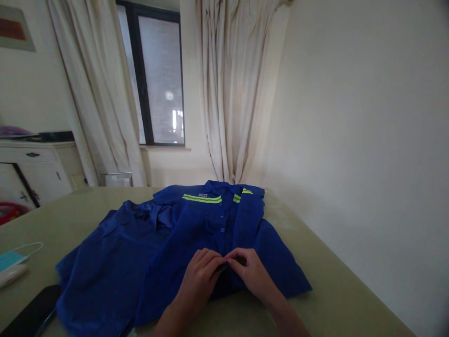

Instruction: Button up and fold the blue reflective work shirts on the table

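Note:
A blue work shirt (189, 238) with yellow-green reflective stripes lies front up, its collar at the far end and a row of buttons down the middle. At the lower part of its front, my left hand (203, 271) and my right hand (250, 271) meet, fingertips pinched together on the front edge of the cloth. The fingers cover the exact spot they hold, so a button there cannot be made out. To the left, a second blue garment (108, 267) lies crumpled, partly against the striped shirt.
On the left of the greenish table (336, 285) lie a light blue face mask (12, 260), a white object (12, 275) and a black, flat object (33, 311). A wall (368, 140) borders the table's right side. Curtains (231, 93) hang beyond the far edge.

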{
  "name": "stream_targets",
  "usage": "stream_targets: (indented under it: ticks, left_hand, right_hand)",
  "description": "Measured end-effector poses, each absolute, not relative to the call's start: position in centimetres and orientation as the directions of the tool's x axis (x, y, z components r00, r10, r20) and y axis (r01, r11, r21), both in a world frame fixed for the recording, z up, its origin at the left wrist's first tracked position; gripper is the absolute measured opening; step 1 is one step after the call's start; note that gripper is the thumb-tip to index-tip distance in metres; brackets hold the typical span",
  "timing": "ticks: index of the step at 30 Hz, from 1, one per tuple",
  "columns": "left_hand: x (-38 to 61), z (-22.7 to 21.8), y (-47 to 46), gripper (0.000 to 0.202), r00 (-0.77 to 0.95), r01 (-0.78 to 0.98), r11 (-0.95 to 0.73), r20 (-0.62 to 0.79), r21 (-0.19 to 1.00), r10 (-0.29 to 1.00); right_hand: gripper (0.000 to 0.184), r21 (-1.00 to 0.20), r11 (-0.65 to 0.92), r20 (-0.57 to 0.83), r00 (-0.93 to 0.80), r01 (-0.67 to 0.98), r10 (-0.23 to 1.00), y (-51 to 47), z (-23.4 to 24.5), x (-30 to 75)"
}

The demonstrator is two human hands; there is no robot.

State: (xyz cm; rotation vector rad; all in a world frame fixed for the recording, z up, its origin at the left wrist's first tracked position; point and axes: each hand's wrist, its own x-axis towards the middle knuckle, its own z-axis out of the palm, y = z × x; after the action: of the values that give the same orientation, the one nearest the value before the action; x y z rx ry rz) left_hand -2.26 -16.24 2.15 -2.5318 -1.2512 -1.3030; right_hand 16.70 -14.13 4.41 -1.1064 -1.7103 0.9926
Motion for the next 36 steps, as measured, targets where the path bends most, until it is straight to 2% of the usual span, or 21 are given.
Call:
stream_targets:
  ticks: [4, 8, 12, 18, 23, 27, 31, 36]
  left_hand:
    - [-2.3, 2.0, -15.8, 0.012, 0.262, 0.601, -0.628, 0.620, 0.495, 0.740]
    - [-2.3, 2.3, -15.5, 0.010, 0.206, 0.437, -0.531, 0.494, 0.726, 0.845]
    - [-2.6, 2.4, -15.3, 0.011, 0.210, 0.309, -0.438, 0.388, 0.844, 0.897]
    - [-3.0, 1.9, -14.9, 0.014, 0.231, 0.286, -0.341, 0.280, 0.896, 0.932]
    - [-2.7, 1.7, -14.8, 0.019, 0.223, 0.256, -0.277, 0.222, 0.926, 0.949]
    - [-2.4, 1.9, -14.8, 0.019, 0.170, 0.290, -0.283, 0.242, 0.914, 0.955]
    - [-2.4, 2.0, -15.0, 0.016, 0.125, 0.323, -0.302, 0.276, 0.897, 0.953]
    - [-2.4, 2.1, -15.1, 0.017, 0.111, 0.290, -0.307, 0.287, 0.906, 0.952]
  right_hand:
    - [0.020, -0.908, 0.308, 0.240, -0.251, 0.285, 0.938, -14.2, 4.0, 16.6]
    - [0.020, -0.895, 0.310, 0.238, -0.243, 0.321, 0.940, -14.2, 4.1, 16.4]
    - [0.020, -0.896, 0.310, 0.229, -0.265, 0.319, 0.937, -14.4, 4.6, 16.1]
    - [0.017, -0.891, 0.313, 0.228, -0.272, 0.328, 0.935, -14.4, 4.4, 16.0]
    - [0.017, -0.927, 0.264, 0.185, -0.287, 0.267, 0.940, -13.9, 3.6, 16.1]
    - [0.020, -0.937, 0.257, 0.183, -0.296, 0.238, 0.938, -14.0, 3.5, 16.1]
    - [0.030, -0.912, 0.272, 0.187, -0.279, 0.308, 0.942, -14.3, 3.7, 16.0]
    - [0.016, -0.908, 0.306, 0.229, -0.272, 0.285, 0.935, -14.2, 3.9, 15.8]
